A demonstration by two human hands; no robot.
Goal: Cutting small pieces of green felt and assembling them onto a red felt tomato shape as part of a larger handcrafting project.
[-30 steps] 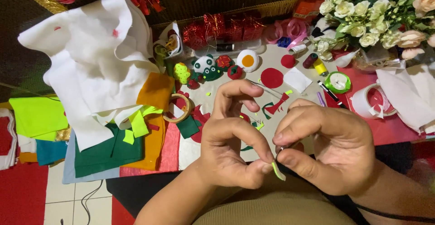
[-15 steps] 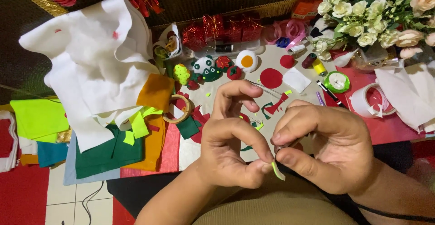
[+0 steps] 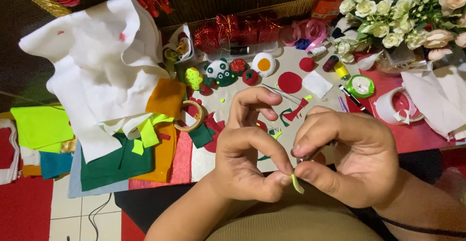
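Observation:
My left hand (image 3: 247,158) and my right hand (image 3: 349,158) meet close to my lap, fingertips touching. Between them sits a small lime-green felt sliver (image 3: 297,183), pinched by my left thumb and forefinger. My right thumb and forefinger press against the same sliver; a thin dark metal tool, perhaps small scissors, shows between those fingers but is mostly hidden. Beneath my hands lie red and green felt cut-outs (image 3: 296,111) on a pale work surface (image 3: 291,61).
A heap of white, orange, green and lime felt sheets (image 3: 111,100) fills the left. Small felt figures (image 3: 221,73), a tape roll (image 3: 191,116), red felt circles (image 3: 290,82), thread spools (image 3: 337,66), a green pincushion-like disc (image 3: 360,85) and white flowers (image 3: 388,13) crowd the back and right.

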